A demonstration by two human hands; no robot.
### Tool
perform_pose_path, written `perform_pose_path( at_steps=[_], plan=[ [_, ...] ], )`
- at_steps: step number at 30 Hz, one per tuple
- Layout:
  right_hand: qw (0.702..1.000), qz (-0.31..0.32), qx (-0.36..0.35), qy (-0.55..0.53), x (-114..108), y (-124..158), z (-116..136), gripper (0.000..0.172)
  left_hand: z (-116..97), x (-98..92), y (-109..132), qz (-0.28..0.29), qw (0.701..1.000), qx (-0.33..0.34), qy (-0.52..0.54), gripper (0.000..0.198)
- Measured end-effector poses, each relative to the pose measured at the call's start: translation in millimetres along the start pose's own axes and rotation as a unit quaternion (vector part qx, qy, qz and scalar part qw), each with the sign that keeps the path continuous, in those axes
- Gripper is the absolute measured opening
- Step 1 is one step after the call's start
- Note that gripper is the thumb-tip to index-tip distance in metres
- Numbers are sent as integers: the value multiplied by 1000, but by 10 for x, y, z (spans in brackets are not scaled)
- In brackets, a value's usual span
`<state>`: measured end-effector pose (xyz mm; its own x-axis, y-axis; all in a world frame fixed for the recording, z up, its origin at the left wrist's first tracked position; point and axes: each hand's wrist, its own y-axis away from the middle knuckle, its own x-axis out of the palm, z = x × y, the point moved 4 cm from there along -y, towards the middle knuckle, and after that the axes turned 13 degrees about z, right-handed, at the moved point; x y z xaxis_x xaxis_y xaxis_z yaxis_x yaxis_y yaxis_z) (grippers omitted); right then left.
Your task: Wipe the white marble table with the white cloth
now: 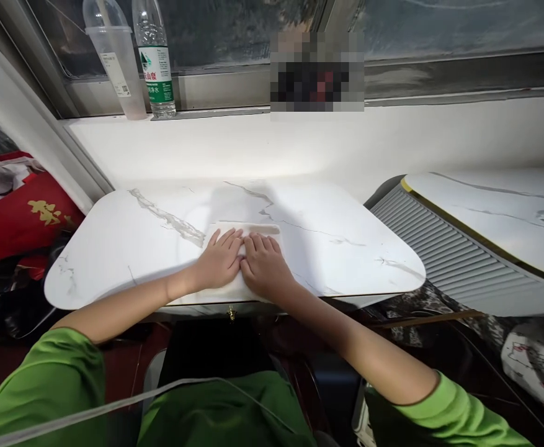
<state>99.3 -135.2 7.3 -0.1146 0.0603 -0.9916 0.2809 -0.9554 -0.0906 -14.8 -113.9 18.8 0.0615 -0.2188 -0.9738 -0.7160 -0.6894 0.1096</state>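
Sheet: pale and thin, cloth or paper I cannot tell; it lies at the near edge of the marbled tabletop, under both hands, its far edge showing just beyond the fingertips.
Left hand: palm down on the sheet, fingers stretched out and slightly spread, gripping nothing that shows.
Right hand: palm down beside the left, fingers long and close together, resting on the sheet rather than pinching it.
Thumbs: turned inward toward each other between the hands; whether they touch is hard to tell.
Tabletop: white with grey veins and rounded corners; the sheet covers only a small part near the middle of the front edge.
Done: the sheet is down on the tabletop, and both hands are in place on it.
Left: by my judgement the handling is under way rather than finished, since both palms rest on the sheet; how much remains does not show.
Hidden: the part beneath the palms, so whether it lies smooth, creased or folded there is uncertain.
Far strip: a greyish band runs along the sheet's far right side, perhaps a fold or a shadow.
Windowsill: a plastic cup and a labelled bottle stand upright side by side, well apart from the hands.
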Motion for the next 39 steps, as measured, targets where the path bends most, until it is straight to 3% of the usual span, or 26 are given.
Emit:
perform_pose_path(
  at_steps=[4, 7, 18, 23, 28, 32, 35, 39],
  plan=[
    [999, -17, -21, -28, 6, -119, 168, 37, 147, -3, 141, -7, 999, -33, 2, 48],
    [998, -35, -38, -48, 30, -344, 167, 34, 340, -29, 49, -15, 998, -60, 14, 48],
    [997, -3, -27, -69, 95, -1891, -120, 39, 1527, -375, -1019, -72, 990, -113, 49, 45],
    [996, 10, -6, -84, 150, -2252, -198, 40, 1822, -429, -1275, -68, 991, -101, 50, 45],
    [996, -2, -16, -90, 185, -2271, -223, 41, 1822, -435, -1269, -62, 992, -102, 50, 45],
    [996, 9, -17, -87, 211, -2127, -154, 44, 1708, -398, -1101, -49, 991, -120, 36, 46],
    [996, -3, -27, -87, 216, -1874, 4, 47, 1572, -340, -832, -39, 992, -121, 20, 46],
    [996, -9, -27, -83, 203, -1354, 338, 47, 1323, -237, -290, -26, 995, -100, 19, 46]
  ],
)
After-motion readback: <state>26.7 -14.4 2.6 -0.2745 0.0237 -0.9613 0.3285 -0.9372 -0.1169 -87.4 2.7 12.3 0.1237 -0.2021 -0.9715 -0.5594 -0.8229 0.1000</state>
